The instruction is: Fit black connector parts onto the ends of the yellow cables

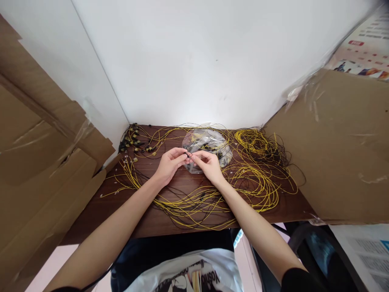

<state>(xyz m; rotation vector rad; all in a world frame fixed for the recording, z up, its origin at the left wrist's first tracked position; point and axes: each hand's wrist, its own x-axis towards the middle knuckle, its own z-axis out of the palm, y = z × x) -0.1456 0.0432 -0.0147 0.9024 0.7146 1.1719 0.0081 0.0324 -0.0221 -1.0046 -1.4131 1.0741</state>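
Observation:
My left hand (pixel 170 165) and my right hand (pixel 209 165) meet over the middle of the table, fingertips pinched close together. Between the left fingers is a small black connector (pixel 187 155). The right fingers pinch a thin wire (pixel 191 156) right beside it; its exact end is too small to make out. Just behind the hands lies a clear plastic bag (pixel 225 152) with dark and yellow small parts in it. Long yellow and black wires (pixel 194 205) run in a loose bundle beneath both forearms.
Coiled yellow wires (pixel 255 142) pile up at the back right. Several black connectors with yellow parts (pixel 133 140) cluster at the back left. Cardboard walls (pixel 343 150) flank the brown table (pixel 91 219), and a white wall (pixel 194 69) stands behind.

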